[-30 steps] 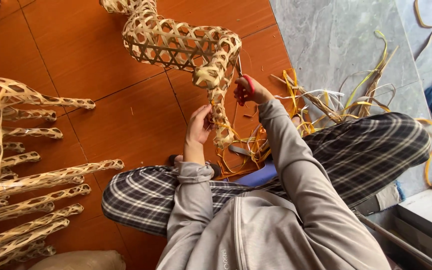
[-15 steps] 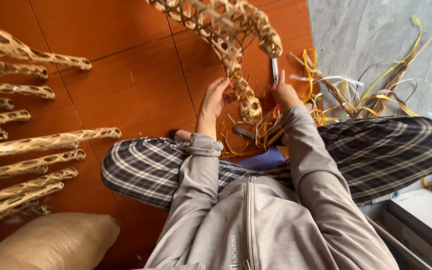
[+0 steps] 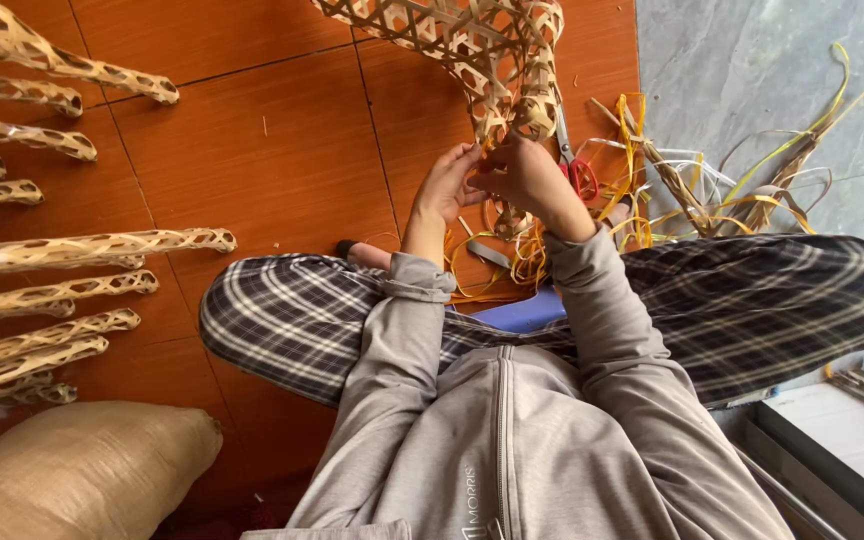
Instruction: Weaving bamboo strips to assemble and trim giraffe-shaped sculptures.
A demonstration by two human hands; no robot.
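Bamboo lattice piece (image 3: 472,45), open-weave, hangs over the orange tiled floor (image 3: 272,150) right in front of the sitter. Left hand (image 3: 445,188) has its fingers pinched on a strip at the weave's lower end; right hand (image 3: 532,180) is curled round the same spot with red-handled scissors (image 3: 574,165) tucked beside it. Loose strips (image 3: 692,190) pile nearby, woven tubes (image 3: 62,250) lie left, a tan sack (image 3: 72,470) sits at bottom left.
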